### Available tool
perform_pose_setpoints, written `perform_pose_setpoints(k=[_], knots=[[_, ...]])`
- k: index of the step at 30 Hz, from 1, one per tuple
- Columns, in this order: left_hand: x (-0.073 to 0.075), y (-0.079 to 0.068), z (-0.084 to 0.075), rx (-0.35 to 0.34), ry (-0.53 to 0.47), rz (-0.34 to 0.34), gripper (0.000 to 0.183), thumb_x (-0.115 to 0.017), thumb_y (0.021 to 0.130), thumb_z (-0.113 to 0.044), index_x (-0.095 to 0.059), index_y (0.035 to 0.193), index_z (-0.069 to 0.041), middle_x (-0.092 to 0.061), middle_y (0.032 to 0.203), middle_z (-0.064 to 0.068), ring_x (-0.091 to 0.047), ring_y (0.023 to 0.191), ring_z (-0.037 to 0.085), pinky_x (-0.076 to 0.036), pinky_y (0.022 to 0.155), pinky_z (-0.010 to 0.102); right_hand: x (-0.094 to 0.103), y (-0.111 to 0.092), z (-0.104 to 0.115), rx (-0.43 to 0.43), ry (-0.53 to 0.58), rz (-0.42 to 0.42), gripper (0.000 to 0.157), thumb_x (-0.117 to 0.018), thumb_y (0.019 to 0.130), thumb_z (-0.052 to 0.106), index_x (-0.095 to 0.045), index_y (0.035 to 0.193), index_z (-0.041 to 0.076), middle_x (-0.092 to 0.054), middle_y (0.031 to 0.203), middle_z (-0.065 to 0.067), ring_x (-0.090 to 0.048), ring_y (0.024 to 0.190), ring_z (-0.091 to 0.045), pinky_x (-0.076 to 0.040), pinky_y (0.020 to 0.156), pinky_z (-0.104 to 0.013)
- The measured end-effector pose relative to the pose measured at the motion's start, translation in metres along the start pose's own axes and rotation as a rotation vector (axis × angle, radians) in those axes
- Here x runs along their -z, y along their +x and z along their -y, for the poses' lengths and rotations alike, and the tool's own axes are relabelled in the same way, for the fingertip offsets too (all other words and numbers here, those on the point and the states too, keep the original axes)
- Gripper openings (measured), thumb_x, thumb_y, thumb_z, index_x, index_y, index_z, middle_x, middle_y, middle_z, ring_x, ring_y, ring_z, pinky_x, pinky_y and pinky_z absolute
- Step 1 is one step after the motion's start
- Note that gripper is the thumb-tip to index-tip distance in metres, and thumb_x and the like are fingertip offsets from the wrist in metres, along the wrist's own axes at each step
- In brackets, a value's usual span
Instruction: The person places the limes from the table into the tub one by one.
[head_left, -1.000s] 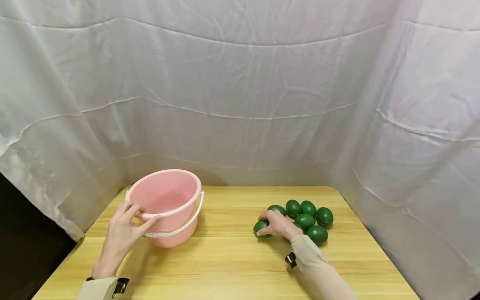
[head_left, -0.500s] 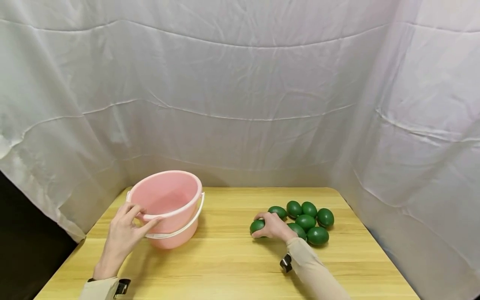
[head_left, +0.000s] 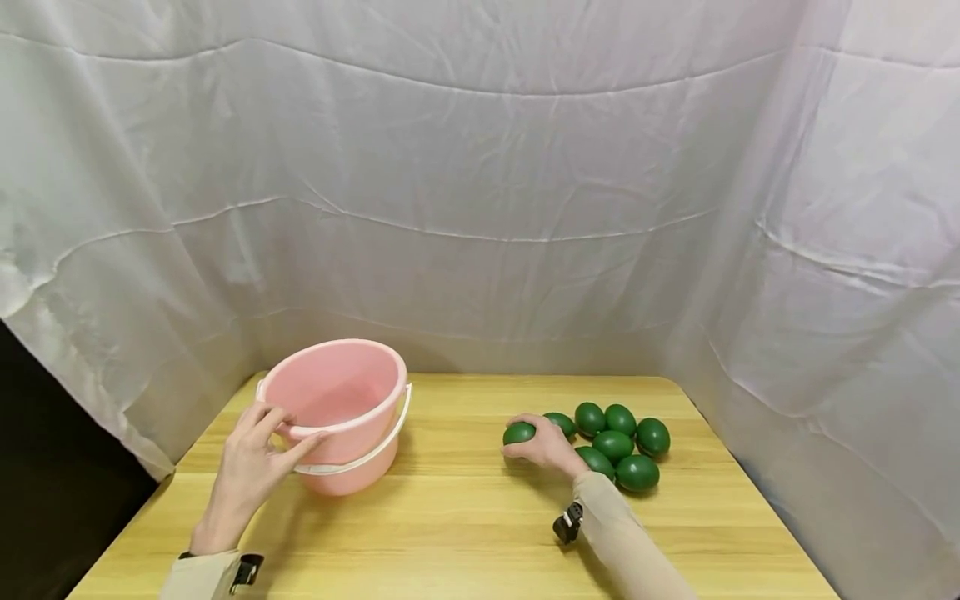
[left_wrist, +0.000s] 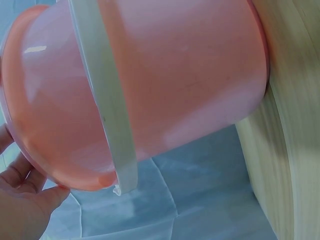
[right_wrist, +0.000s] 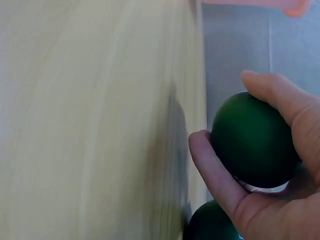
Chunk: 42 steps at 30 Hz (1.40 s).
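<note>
A pink bucket (head_left: pixel 351 444) with a white handle (left_wrist: pixel 102 90) stands at the table's left. My left hand (head_left: pixel 251 462) grips its near-left rim, thumb outside and fingers over the edge. In the left wrist view, the left hand (left_wrist: pixel 22 205) shows at the rim. My right hand (head_left: pixel 551 450) holds a smooth dark green egg-shaped object (head_left: pixel 519 432) just above the wood. The right wrist view shows this green object (right_wrist: pixel 255 140) between the thumb and fingers of the right hand (right_wrist: pixel 280 205), apart from the table.
Several more green egg-shaped objects (head_left: pixel 612 446) lie grouped on the wooden table (head_left: pixel 450 517), right of and behind my right hand. One of them (right_wrist: pixel 212 222) shows low in the right wrist view. Pale cloth (head_left: pixel 480 275) hangs behind and along the sides.
My right hand has taken hold of the green egg-shaped object, drawn it a little left out of the group and lifted it off the table. The left hand stays on the bucket rim.
</note>
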<state>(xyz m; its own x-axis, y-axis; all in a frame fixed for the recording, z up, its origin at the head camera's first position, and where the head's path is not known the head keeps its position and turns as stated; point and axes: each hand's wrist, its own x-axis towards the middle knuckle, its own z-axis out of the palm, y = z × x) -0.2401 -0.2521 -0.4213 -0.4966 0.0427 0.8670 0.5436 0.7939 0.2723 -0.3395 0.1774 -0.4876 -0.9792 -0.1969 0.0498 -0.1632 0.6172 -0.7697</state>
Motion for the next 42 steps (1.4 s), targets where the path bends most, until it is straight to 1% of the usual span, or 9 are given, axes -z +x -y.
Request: perform_pose_setpoints(k=[3, 10, 15, 21, 24, 28, 37, 40, 42], knots=[[-0.001, 0.001, 0.000, 0.009, -0.004, 0.005, 0.039, -0.094, 0.056, -0.009, -0.061, 0.078, -0.010, -0.055, 0.086, 0.003, -0.044, 0.086, 0.009, -0.042, 0.055, 0.010, -0.001, 0.002, 0.003, 0.008, 0.070, -0.015, 0.049, -0.081, 0.079, 0.028, -0.061, 0.123, 0.020, -0.061, 0.115, -0.014, -0.063, 0.085, -0.023, -0.055, 0.064, -0.034], [-0.002, -0.001, 0.000, 0.000, -0.005, 0.002, 0.039, -0.093, 0.055, -0.009, -0.062, 0.078, -0.009, -0.055, 0.085, 0.004, -0.042, 0.085, 0.010, -0.038, 0.057, 0.012, -0.004, 0.004, 0.016, -0.010, 0.110, -0.093, 0.053, -0.083, 0.076, 0.021, -0.054, 0.120, 0.020, -0.059, 0.111, -0.016, -0.062, 0.083, -0.024, -0.053, 0.065, -0.033], [-0.002, -0.002, 0.001, 0.017, -0.004, 0.010, 0.039, -0.093, 0.056, -0.009, -0.061, 0.078, -0.009, -0.054, 0.085, 0.003, -0.042, 0.085, 0.009, -0.039, 0.055, 0.012, -0.008, 0.009, 0.024, -0.003, 0.256, -0.090, 0.052, -0.083, 0.074, 0.010, -0.058, 0.118, 0.021, -0.055, 0.121, -0.017, -0.062, 0.089, -0.026, -0.055, 0.068, -0.035], [-0.002, -0.001, 0.001, 0.017, -0.009, 0.010, 0.039, -0.093, 0.056, -0.009, -0.060, 0.077, -0.010, -0.053, 0.085, 0.003, -0.042, 0.084, 0.007, -0.040, 0.055, 0.010, -0.013, 0.015, 0.034, -0.003, 0.455, -0.060, 0.055, -0.085, 0.076, 0.020, -0.055, 0.122, 0.014, -0.056, 0.117, -0.020, -0.067, 0.093, -0.039, -0.058, 0.082, -0.048], [-0.003, -0.001, 0.001, 0.009, -0.011, 0.004, 0.039, -0.093, 0.056, -0.009, -0.060, 0.077, -0.009, -0.054, 0.085, 0.003, -0.042, 0.083, 0.008, -0.039, 0.055, 0.010, -0.017, 0.016, 0.039, -0.004, 0.517, -0.067, 0.053, -0.084, 0.078, 0.020, -0.055, 0.122, 0.010, -0.056, 0.116, -0.021, -0.067, 0.094, -0.039, -0.058, 0.083, -0.046], [-0.004, -0.002, 0.002, 0.013, -0.003, 0.004, 0.040, -0.094, 0.056, -0.012, -0.060, 0.077, -0.009, -0.055, 0.085, 0.003, -0.043, 0.084, 0.008, -0.040, 0.056, 0.011, -0.024, 0.016, 0.050, 0.006, 0.498, -0.090, 0.050, -0.081, 0.080, 0.015, -0.056, 0.123, 0.007, -0.053, 0.120, -0.021, -0.065, 0.094, -0.028, -0.060, 0.079, -0.040], [-0.005, -0.003, 0.008, -0.012, -0.005, 0.000, 0.039, -0.093, 0.058, -0.017, -0.061, 0.078, -0.009, -0.055, 0.087, 0.005, -0.044, 0.084, 0.010, -0.041, 0.059, 0.013, -0.038, 0.016, 0.064, 0.053, 0.461, -0.066, 0.055, -0.083, 0.078, 0.015, -0.056, 0.124, 0.004, -0.053, 0.121, -0.023, -0.064, 0.097, -0.030, -0.060, 0.079, -0.044], [-0.005, -0.003, 0.010, -0.047, 0.006, -0.002, 0.038, -0.091, 0.064, -0.027, -0.062, 0.079, -0.008, -0.056, 0.088, 0.005, -0.045, 0.083, 0.012, -0.040, 0.061, 0.013, -0.041, 0.014, 0.066, 0.063, 0.427, -0.049, 0.054, -0.083, 0.077, 0.018, -0.057, 0.123, 0.006, -0.054, 0.120, -0.021, -0.064, 0.094, -0.028, -0.059, 0.080, -0.048], [-0.004, -0.002, 0.011, -0.074, 0.010, -0.003, 0.040, -0.087, 0.071, -0.039, -0.063, 0.080, -0.008, -0.056, 0.088, 0.006, -0.046, 0.083, 0.013, -0.040, 0.062, 0.014, -0.043, 0.013, 0.069, 0.073, 0.402, -0.044, 0.053, -0.083, 0.078, 0.020, -0.058, 0.122, 0.009, -0.056, 0.119, -0.019, -0.065, 0.092, -0.026, -0.058, 0.080, -0.050]])
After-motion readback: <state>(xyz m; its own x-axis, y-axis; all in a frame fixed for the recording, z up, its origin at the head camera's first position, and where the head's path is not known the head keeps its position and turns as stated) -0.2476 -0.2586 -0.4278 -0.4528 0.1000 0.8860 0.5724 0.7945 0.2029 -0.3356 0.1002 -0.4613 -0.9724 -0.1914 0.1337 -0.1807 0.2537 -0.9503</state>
